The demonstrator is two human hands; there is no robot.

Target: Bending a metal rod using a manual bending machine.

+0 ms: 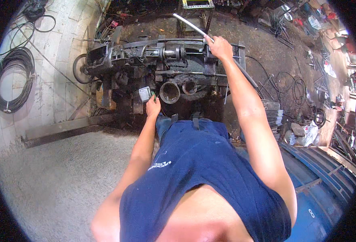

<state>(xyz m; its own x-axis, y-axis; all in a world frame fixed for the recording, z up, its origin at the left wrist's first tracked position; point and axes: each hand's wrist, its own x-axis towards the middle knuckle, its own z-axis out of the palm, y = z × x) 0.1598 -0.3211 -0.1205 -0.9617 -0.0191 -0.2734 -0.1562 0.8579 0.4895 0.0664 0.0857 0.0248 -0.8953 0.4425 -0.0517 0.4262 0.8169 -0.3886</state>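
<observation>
My right hand (220, 48) is closed round a long metal rod (191, 26), held over the far side of a dark, greasy machine (161, 54). The rod's bright end points up and left, and its darker part runs down to the right behind my forearm. At the machine's near side my left hand (153, 107) is closed on a small square grey-white piece (144, 94) with something green at my fingertips. Its exact kind is unclear. Just right of it are two round rusty cups (170, 92) on the machine's front.
Coiled black cable (12, 80) hangs on the white wall at left. A bundle of metal rods (275, 118) lies at right, above a blue metal panel (311, 189). Loose wire (293, 86) and scrap litter the dirty floor. A yellow-framed box (197, 4) stands at the far edge.
</observation>
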